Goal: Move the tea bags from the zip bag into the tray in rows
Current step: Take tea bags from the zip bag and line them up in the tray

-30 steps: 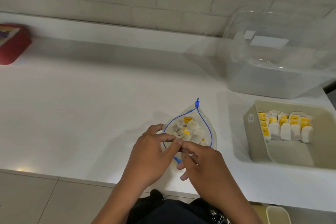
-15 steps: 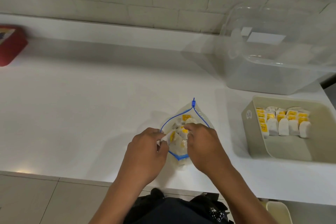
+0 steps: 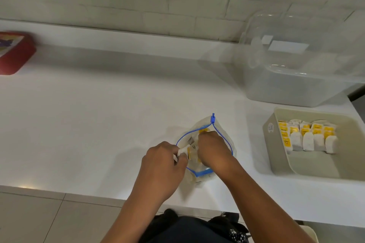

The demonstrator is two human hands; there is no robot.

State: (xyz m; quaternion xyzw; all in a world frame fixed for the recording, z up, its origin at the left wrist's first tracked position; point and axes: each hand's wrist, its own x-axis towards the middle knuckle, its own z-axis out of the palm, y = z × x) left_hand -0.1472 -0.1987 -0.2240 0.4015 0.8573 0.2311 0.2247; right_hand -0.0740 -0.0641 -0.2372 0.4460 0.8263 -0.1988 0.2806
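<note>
From the head view, my right hand (image 3: 214,149) is reaching down into the open zip bag (image 3: 227,140) on the counter (image 3: 98,124); its fingers are hidden, so I cannot tell what it holds. My left hand (image 3: 164,161) pinches the bag's near rim, apparently with a tea bag (image 3: 182,151). Tea bags look light, soft and tearable, so I'd take one by its body. The tray (image 3: 276,156) to the right holds rows.

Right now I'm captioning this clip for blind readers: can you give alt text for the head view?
On a white counter, the right hand reaches into an open zip bag of tea bags while the left hand pinches one tea bag at its mouth. To the right, a beige tray holds rows of tea bags.
</note>
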